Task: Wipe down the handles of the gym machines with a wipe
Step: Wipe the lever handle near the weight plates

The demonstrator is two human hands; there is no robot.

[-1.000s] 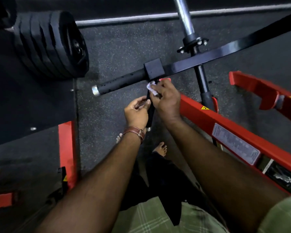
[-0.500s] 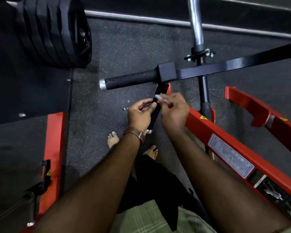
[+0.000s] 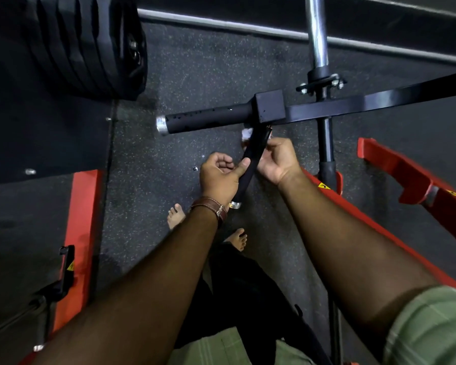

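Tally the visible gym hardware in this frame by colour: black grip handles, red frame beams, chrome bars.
Black grip handles: 2, the horizontal handle and the downward handle
Red frame beams: 3
Chrome bars: 2
Total: 7

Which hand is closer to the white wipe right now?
Right. The right hand is up by the wipe at the lower handle's top; the left hand grips further down.
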